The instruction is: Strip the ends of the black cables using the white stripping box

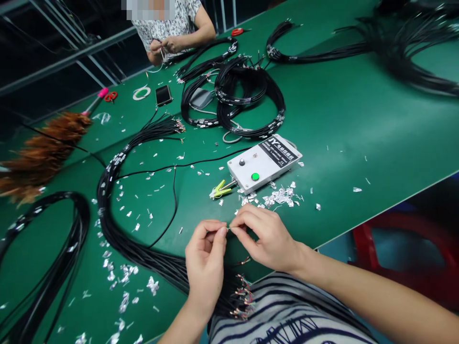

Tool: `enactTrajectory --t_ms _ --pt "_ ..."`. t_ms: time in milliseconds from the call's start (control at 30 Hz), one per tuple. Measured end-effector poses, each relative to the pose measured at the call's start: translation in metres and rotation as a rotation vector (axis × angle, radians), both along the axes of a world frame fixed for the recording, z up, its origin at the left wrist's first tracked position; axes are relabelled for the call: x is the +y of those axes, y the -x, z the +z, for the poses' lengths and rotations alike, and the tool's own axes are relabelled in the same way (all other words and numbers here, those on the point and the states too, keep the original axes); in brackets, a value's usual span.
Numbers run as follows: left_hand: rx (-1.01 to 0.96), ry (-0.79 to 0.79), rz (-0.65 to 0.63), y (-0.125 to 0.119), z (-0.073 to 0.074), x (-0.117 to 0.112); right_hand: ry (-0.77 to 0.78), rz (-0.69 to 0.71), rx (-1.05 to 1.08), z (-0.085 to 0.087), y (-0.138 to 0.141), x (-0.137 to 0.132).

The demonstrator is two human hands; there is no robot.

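Note:
My left hand (206,258) is closed in a pinch at the table's front edge. Facing it, my right hand (267,236) pinches too, and a thin wire end (228,228) shows between the two sets of fingertips. Most of that wire is hidden by my fingers. Below my hands, a bundle of black cables (152,258) runs under my left wrist, its stripped ends (244,296) showing red and white strands near my lap. Just beyond my hands lies a white box (265,162) with a knob, a green button and a yellow-green clip (220,189) at its near end.
Foil scraps (281,197) litter the green table (344,124). Coiled black cables (251,95) lie farther back, with a phone (163,95), red-handled scissors (111,97) and a brown duster (46,153) to the left. Across the table a person (175,33) handles a wire. A red stool (405,258) stands at right.

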State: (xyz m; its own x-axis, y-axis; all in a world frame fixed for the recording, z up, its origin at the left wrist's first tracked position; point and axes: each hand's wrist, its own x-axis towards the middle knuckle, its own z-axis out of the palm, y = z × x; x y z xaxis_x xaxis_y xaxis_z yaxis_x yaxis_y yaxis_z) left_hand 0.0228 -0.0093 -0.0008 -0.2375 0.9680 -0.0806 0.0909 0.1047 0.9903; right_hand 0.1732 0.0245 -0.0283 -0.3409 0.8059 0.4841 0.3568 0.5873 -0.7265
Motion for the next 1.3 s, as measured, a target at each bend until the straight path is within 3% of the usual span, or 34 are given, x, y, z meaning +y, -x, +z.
enactTrajectory --t_ms 167,367,500,600,667,767,833,1000,1100,1200,1300 --pt "-0.054 0.044 0.018 0.003 -0.005 0.001 -0.007 -0.064 -0.063 -0.001 -0.010 0.001" --pt "-0.034 0.044 -0.079 0.006 -0.004 0.004 -0.138 0.056 -0.248 0.009 -0.002 0.008" --pt "0.228 -0.088 -0.186 0.011 -0.001 0.000 -0.141 0.169 -0.261 0.011 -0.004 0.013" --pt "0.446 -0.197 -0.205 0.011 0.001 -0.004 -0.161 0.155 -0.250 0.009 -0.006 0.013" --pt "0.410 -0.134 -0.185 0.010 0.002 -0.006 -0.182 0.115 -0.230 0.008 -0.004 0.011" --pt "0.139 0.074 -0.155 0.008 0.002 -0.006 -0.229 0.070 -0.213 0.008 0.001 0.007" --pt "0.040 0.115 -0.117 0.007 0.002 -0.007 -0.254 0.063 -0.209 0.008 0.004 0.006" --pt "0.276 -0.043 -0.040 0.006 -0.003 -0.011 -0.272 0.053 -0.218 0.007 -0.002 0.007" --pt "0.291 -0.038 -0.044 0.008 -0.004 -0.009 -0.235 -0.007 -0.244 0.007 -0.011 0.009" --pt "0.278 -0.015 -0.094 0.008 -0.004 -0.005 -0.267 -0.058 -0.303 0.010 -0.011 0.011" --pt "0.335 -0.039 -0.157 0.009 -0.005 0.000 -0.345 0.008 -0.368 0.012 -0.006 0.014"
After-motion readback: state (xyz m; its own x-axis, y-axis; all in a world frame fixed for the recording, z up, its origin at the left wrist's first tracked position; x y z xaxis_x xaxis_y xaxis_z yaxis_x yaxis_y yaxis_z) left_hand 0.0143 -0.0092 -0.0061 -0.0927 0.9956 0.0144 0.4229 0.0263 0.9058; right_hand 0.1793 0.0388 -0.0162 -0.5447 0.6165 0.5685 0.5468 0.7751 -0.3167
